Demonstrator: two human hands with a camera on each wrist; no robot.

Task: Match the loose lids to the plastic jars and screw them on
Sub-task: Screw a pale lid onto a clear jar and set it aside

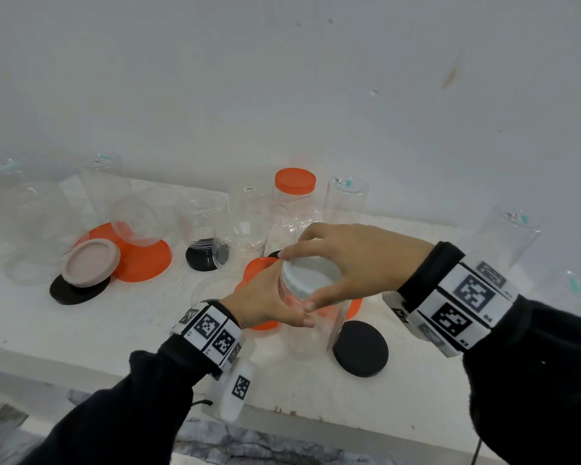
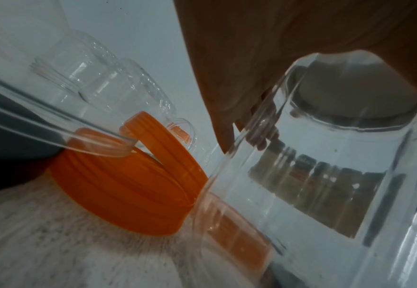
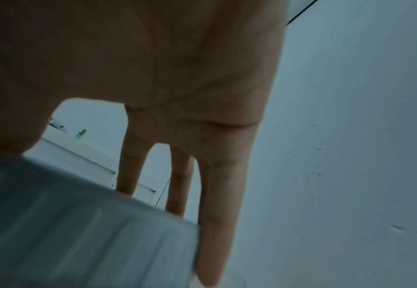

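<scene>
A clear plastic jar [image 1: 311, 333] stands upright near the table's front, with a white lid [image 1: 311, 275] on its mouth. My left hand [image 1: 269, 302] grips the jar's upper body from the left. My right hand [image 1: 346, 263] comes from above and right, thumb and fingers curled round the white lid's rim. In the left wrist view the jar [image 2: 325, 185] fills the right side, the lid [image 2: 350, 93] seen from below. The right wrist view shows fingers [image 3: 212, 214] lying against the lid's ribbed edge [image 3: 79, 224].
Orange lids [image 1: 259, 266] lie behind and beside the held jar, a black lid [image 1: 361, 347] at its right. Left are a pink lid [image 1: 91, 261], black lid [image 1: 78, 292] and large orange lid [image 1: 145, 260]. Several open clear jars and one orange-capped jar [image 1: 294, 193] line the wall.
</scene>
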